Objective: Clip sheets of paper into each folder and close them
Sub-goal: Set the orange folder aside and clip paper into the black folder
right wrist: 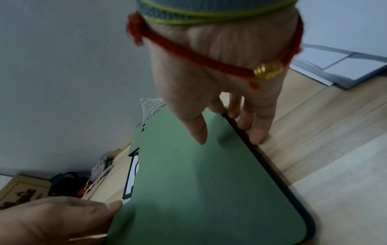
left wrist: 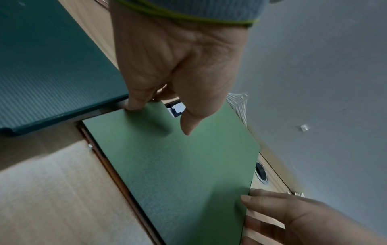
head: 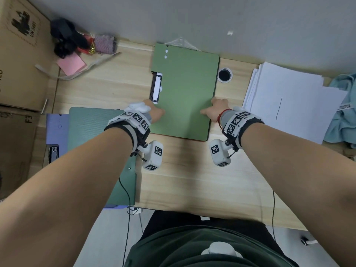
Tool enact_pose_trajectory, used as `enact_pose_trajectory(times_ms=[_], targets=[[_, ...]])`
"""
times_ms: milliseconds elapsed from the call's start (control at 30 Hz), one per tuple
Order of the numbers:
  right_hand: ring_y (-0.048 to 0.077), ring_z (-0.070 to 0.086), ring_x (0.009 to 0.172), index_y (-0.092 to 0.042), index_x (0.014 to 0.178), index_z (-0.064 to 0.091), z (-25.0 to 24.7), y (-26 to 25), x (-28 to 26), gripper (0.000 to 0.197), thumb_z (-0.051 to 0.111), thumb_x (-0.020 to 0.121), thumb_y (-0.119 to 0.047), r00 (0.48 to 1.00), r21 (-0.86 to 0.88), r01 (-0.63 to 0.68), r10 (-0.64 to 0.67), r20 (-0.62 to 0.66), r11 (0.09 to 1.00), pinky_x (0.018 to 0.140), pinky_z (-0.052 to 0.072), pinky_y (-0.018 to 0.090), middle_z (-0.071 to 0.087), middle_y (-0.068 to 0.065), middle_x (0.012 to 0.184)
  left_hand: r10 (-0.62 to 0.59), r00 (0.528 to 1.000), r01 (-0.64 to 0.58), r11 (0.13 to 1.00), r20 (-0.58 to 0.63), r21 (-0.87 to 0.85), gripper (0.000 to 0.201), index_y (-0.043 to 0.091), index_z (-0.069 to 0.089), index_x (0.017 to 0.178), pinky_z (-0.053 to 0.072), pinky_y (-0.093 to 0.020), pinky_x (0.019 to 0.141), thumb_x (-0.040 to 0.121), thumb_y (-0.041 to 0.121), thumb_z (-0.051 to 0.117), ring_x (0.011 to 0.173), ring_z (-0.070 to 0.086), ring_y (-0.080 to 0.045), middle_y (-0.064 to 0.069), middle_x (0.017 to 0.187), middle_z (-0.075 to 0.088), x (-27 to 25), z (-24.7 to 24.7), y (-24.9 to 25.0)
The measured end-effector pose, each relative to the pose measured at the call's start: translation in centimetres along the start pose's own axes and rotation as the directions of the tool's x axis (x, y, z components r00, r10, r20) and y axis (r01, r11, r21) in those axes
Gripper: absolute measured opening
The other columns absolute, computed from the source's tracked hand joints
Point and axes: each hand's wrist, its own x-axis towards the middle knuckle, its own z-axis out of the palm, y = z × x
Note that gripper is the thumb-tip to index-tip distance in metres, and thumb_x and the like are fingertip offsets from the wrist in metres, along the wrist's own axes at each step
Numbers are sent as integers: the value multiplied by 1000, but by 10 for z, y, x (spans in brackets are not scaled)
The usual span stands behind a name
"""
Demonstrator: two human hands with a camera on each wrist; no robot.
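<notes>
A closed light-green folder [head: 183,93] lies flat on the wooden desk [head: 192,180]. Its black clip [head: 156,87] and white paper show through a cut-out in the folder's left edge. My left hand [head: 156,110] pinches the left edge of the folder [left wrist: 178,174], thumb on the cover and fingers curled at the rim. My right hand [head: 212,110] holds the right edge of the folder [right wrist: 199,190], thumb on top and fingers [right wrist: 255,132] against the dark rim. A stack of white sheets [head: 289,97] lies to the right.
A dark-green folder [head: 92,128] on a purple one [head: 55,126] lies at the left. Cardboard boxes [head: 21,54], pink notes [head: 71,63] and black clutter sit beyond. A cable hole [head: 224,75] and teal cloth [head: 342,116] are on the right; the wall runs close behind.
</notes>
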Motion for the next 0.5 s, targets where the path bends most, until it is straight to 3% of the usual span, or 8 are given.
enact_pose_trajectory(times_ms=[67, 167, 233, 300, 367, 433, 500], targets=[[29, 52, 113, -8, 142, 43, -4, -1, 1, 64, 65, 87, -32, 999, 10, 2, -3, 34, 1000, 76, 41, 24, 36, 14, 143, -24, 1000, 24, 1000, 10, 0, 43, 16, 35, 63, 40, -30, 77, 90, 36, 62, 85, 48, -26, 0, 66, 40, -2, -3, 2], [23, 55, 95, -9, 136, 49, -11, 3, -1, 55, 66, 87, -28, 998, 36, 30, -32, 45, 999, 61, 43, 20, 50, 11, 135, -45, 999, 45, 999, 6, -3, 36, 13, 41, 68, 39, -29, 71, 95, 31, 57, 79, 48, -25, -2, 69, 41, -8, -8, 4], [26, 56, 102, -11, 137, 46, -15, 3, -5, 56, 67, 87, -24, 1000, 130, 8, -6, -10, 992, 70, 45, 25, 49, 11, 132, -48, 999, 48, 995, 0, -91, 18, 4, 57, 98, 40, -30, 75, 97, 22, 54, 85, 50, -25, -6, 81, 50, -9, -15, 3], [29, 56, 110, -12, 138, 44, -16, 0, -12, 61, 68, 84, -22, 996, 209, -2, 20, -85, 978, 76, 48, 31, 47, 11, 131, -67, 997, 53, 965, -48, -256, 46, 1, 48, 137, 45, -33, 92, 95, 16, 57, 108, 58, -31, -15, 113, 62, -6, -24, -2], [26, 59, 96, -9, 126, 54, -14, -8, -22, 47, 67, 81, -17, 994, 240, 43, -17, -109, 970, 77, 51, 35, 55, 9, 115, -75, 993, 37, 929, -90, -367, 53, 6, 48, 140, 50, -38, 100, 89, 16, 62, 114, 62, -35, -18, 130, 61, -10, -33, -11], [23, 57, 81, -9, 100, 63, -9, -19, -33, 18, 65, 83, -15, 996, 244, 84, -72, -57, 966, 79, 55, 41, 57, 9, 92, -86, 992, 41, 913, -94, -405, 49, 7, 54, 133, 53, -44, 97, 87, 19, 63, 112, 64, -35, -19, 126, 63, -12, -37, -22], [25, 60, 76, -13, 86, 61, 4, -33, -49, 6, 64, 85, -17, 992, 236, 107, -121, 46, 966, 80, 57, 41, 62, 10, 87, -98, 990, 51, 922, -102, -385, 45, 6, 56, 130, 52, -44, 99, 88, 21, 62, 115, 62, -35, -18, 127, 63, -27, -42, -37]])
